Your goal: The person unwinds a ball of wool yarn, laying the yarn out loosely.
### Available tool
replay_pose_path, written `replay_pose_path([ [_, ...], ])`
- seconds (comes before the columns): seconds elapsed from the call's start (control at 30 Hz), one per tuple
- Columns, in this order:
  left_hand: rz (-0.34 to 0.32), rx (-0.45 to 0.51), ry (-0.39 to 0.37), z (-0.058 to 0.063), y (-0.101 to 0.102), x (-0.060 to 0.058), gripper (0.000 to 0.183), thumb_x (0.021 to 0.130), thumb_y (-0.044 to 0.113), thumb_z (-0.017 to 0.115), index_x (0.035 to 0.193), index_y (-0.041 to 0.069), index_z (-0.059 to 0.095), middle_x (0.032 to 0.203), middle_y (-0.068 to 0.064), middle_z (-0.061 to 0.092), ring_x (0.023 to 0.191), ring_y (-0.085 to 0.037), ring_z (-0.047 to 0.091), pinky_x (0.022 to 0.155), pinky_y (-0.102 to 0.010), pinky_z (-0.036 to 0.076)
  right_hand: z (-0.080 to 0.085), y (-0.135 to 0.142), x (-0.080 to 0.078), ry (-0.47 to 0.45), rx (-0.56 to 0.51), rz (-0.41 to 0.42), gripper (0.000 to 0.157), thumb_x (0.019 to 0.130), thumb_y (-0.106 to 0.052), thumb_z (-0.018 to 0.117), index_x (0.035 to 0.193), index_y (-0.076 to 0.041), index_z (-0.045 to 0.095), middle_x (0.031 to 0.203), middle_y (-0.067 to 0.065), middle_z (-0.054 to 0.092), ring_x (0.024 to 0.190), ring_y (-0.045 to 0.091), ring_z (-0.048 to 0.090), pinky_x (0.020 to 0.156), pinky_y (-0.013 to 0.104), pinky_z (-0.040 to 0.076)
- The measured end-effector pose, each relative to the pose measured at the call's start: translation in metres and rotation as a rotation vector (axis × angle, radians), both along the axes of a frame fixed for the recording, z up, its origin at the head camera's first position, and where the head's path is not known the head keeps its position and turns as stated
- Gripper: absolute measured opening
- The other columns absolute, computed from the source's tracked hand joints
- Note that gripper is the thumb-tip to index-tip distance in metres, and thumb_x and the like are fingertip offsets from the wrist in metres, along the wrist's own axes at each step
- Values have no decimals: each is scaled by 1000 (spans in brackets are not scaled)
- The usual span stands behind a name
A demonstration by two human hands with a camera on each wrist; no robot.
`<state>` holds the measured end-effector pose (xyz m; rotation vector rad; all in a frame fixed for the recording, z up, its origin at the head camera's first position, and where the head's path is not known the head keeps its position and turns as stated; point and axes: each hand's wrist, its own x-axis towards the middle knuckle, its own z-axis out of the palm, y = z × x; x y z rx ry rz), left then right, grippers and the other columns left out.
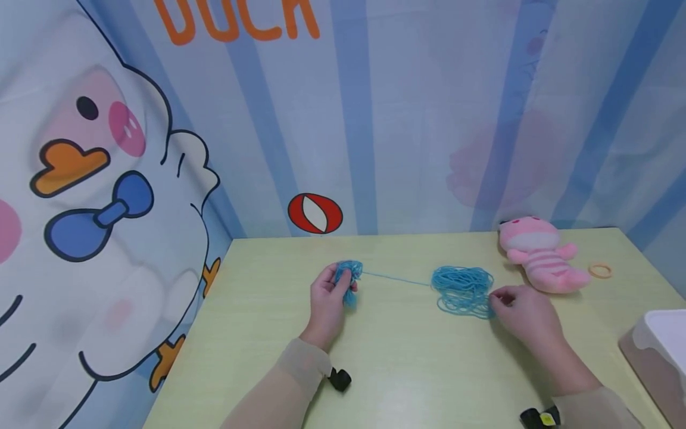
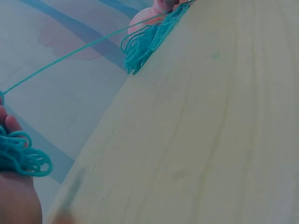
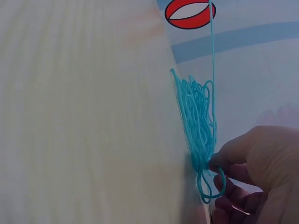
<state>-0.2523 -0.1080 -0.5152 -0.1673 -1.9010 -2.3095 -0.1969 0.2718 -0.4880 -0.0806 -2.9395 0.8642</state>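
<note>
A small wound bundle of blue yarn (image 1: 349, 275) is gripped in my left hand (image 1: 329, 298), thumb across its front and loops poking out past the fingers. One strand (image 1: 396, 278) runs taut from it to a larger loose heap of the same yarn (image 1: 464, 292) on the table. At that heap's right end my right hand (image 1: 527, 316) pinches the yarn between thumb and fingertips. The right wrist view shows a loop of yarn (image 3: 222, 184) hanging by those fingers. In the left wrist view, the bundle (image 2: 25, 156) shows only partly at the edge.
Behind my right hand lies a pink striped plush toy (image 1: 541, 256), with an orange ring (image 1: 600, 271) to its right. A white-topped box (image 1: 661, 345) stands at the table's right edge. A printed curtain (image 1: 418, 119) hangs behind the pale wooden table (image 1: 407, 369).
</note>
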Motion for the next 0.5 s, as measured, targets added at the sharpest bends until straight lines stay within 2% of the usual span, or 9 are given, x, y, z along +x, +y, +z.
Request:
replay_pose_path([
  [0.07, -20, -2, 0, -1, 1, 0, 21, 112, 17, 64, 125, 2, 70, 99, -7, 74, 85, -15, 70, 82, -22, 62, -1, -2, -2, 6, 14, 0, 31, 103, -24, 69, 117, 0, 80, 105, 20, 80, 94, 36, 72, 82, 53, 60],
  [0.13, -34, -10, -1, -1, 1, 0, 21, 112, 17, 64, 124, 0, 70, 97, -5, 74, 84, -13, 71, 83, -22, 62, -1, -7, -2, 36, 13, -1, 30, 101, -22, 69, 118, 1, 79, 104, 21, 77, 92, 35, 69, 76, 48, 57],
  [0.23, -55, -28, 2, -1, 1, 2, 22, 113, 17, 64, 126, 0, 69, 96, -2, 75, 85, -13, 72, 84, -23, 63, 0, -26, -1, 184, -11, -4, 26, 98, -17, 69, 116, 1, 77, 102, 20, 72, 94, 36, 64, 75, 45, 50],
  [0.3, -66, -40, 5, 1, 1, 2, 23, 113, 17, 63, 126, 0, 69, 97, -2, 75, 86, -13, 72, 85, -23, 63, 2, -45, -1, 322, -47, 24, 22, 96, -12, 71, 113, 1, 76, 101, 20, 71, 97, 39, 63, 78, 49, 50],
  [0.37, -76, -49, 5, 2, 1, 3, 23, 113, 17, 63, 127, 1, 69, 97, -2, 76, 86, -13, 72, 86, -23, 63, 4, -67, -2, 431, -80, 83, 19, 94, -8, 73, 111, 0, 76, 103, 18, 73, 100, 39, 65, 84, 53, 53],
  [0.4, -81, -50, 5, 2, 1, 3, 23, 113, 17, 63, 127, 0, 69, 97, -3, 76, 86, -13, 72, 87, -23, 63, 4, -78, -3, 453, -97, 126, 20, 95, -8, 73, 113, -1, 77, 106, 17, 75, 102, 40, 67, 86, 55, 56],
  [0.47, -95, -53, 1, 3, 1, 3, 22, 113, 17, 64, 127, 1, 69, 97, -5, 76, 86, -12, 72, 87, -23, 63, 5, -99, -5, 443, -125, 219, 23, 99, -8, 73, 121, -3, 77, 116, 15, 78, 107, 39, 72, 91, 56, 60],
  [0.5, -105, -51, -2, 4, 1, 4, 22, 113, 17, 63, 127, 1, 69, 97, -5, 76, 86, -12, 72, 86, -23, 63, 5, -109, -6, 406, -133, 259, 26, 102, -11, 72, 127, -5, 76, 123, 13, 79, 113, 38, 74, 95, 57, 62],
])
